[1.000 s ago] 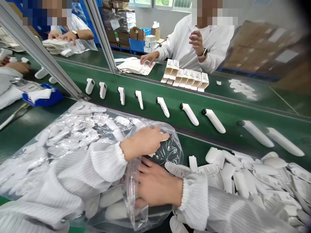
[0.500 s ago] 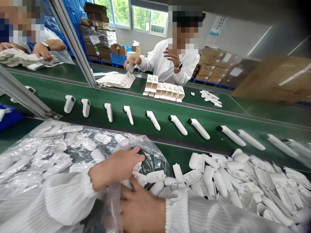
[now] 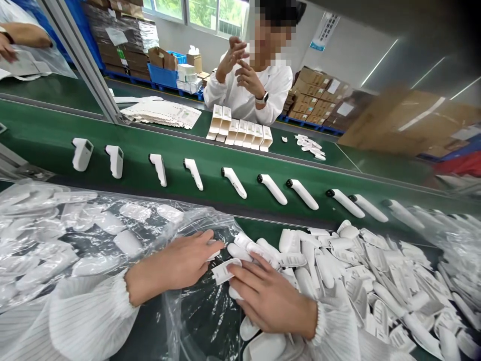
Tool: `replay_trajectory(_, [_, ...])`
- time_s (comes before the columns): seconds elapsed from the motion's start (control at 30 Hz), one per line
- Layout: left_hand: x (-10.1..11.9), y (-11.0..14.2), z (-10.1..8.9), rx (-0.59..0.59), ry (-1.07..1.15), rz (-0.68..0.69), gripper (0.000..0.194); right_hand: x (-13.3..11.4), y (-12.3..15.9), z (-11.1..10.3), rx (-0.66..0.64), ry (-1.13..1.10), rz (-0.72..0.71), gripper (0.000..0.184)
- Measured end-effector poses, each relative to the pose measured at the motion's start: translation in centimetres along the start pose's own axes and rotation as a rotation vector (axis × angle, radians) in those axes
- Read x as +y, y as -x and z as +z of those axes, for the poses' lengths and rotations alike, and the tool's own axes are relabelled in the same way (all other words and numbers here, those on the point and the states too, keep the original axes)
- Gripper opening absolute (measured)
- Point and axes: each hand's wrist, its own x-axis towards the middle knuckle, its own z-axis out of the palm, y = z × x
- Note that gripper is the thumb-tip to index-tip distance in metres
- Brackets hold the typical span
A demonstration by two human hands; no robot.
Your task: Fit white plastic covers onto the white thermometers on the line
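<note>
Above the mouth of a clear plastic bag [image 3: 203,311], my left hand [image 3: 180,260] is closed, with a small white plastic cover [image 3: 214,249] partly showing at its fingertips. My right hand [image 3: 268,293] lies palm down at the edge of a heap of white plastic covers [image 3: 349,265], its fingers stretched and slightly apart. Under those fingertips is a loose white cover [image 3: 226,272] with slots. More covers [image 3: 128,243] lie inside or under the clear film on the left. My right palm and thumb are hidden.
Beyond the hands, a green conveyor belt [image 3: 210,188] carries a row of white handheld thermometers [image 3: 272,189]. Across it, a person in white [image 3: 248,85] stands behind white boxes [image 3: 240,133] and flat cartons [image 3: 165,111]. A metal post [image 3: 80,57] rises at the left.
My right hand has come out from low beside the bag and moved up and right onto the covers. My left hand stays near the bag mouth. The view has shifted slightly.
</note>
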Motion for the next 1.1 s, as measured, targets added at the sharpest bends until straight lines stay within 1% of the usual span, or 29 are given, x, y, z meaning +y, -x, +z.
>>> replay_trajectory(0.13, [1.2,-0.4,-0.1,-0.07,-0.064,-0.04,0.035,0.9,0.4,-0.8,0.115,-0.115,0.096,0.032])
replay_trajectory(0.27, [2.6,-0.5,-0.6,-0.126,-0.129,-0.109,0.042,1.8,0.3,-1.8,0.244,-0.209,0.205,0.031])
replay_trajectory(0.4, [2.9,-0.1,-1.1,-0.13,-0.07,-0.134,0.046,3.6,0.4,-3.2,0.275,-0.234,0.339,0.031])
replay_trajectory(0.53, [2.4,1.1,-0.8,-0.109,0.047,-0.14,0.05,6.3,0.7,-4.7,0.298,-0.164,0.466,0.022])
replay_trajectory(0.63, [2.4,2.5,0.2,-0.078,0.113,-0.138,0.051,8.4,0.8,-5.6,0.329,-0.122,0.529,0.024])
replay_trajectory(0.7, [2.4,3.5,1.3,-0.055,0.149,-0.149,0.052,9.8,0.8,-6.1,0.341,-0.178,0.618,0.026])
replay_trajectory(0.8, [2.4,4.5,3.7,-0.015,0.216,-0.151,0.052,12.0,0.4,-6.1,0.353,-0.412,0.786,0.028])
replay_trajectory(0.87, [2.4,4.6,5.5,-0.023,0.218,-0.157,0.06,13.5,-0.1,-5.8,0.419,-0.598,0.88,0.031])
replay_trajectory(0.93, [2.6,4.2,6.9,-0.072,0.172,-0.168,0.07,15.0,-0.8,-5.2,0.522,-0.737,0.946,0.035])
replay_trajectory(1.0, [3.1,3.7,7.6,-0.067,0.125,-0.188,0.07,16.5,-1.6,-4.5,0.599,-0.785,0.96,0.037])
replay_trajectory(1.03, [3.5,3.4,7.7,-0.036,0.111,-0.204,0.067,17.2,-2.0,-4.2,0.627,-0.756,0.936,0.036])
replay_trajectory(1.1, [4.2,2.9,7.5,0.023,0.103,-0.234,0.061,18.4,-2.6,-3.4,0.67,-0.576,0.828,0.031])
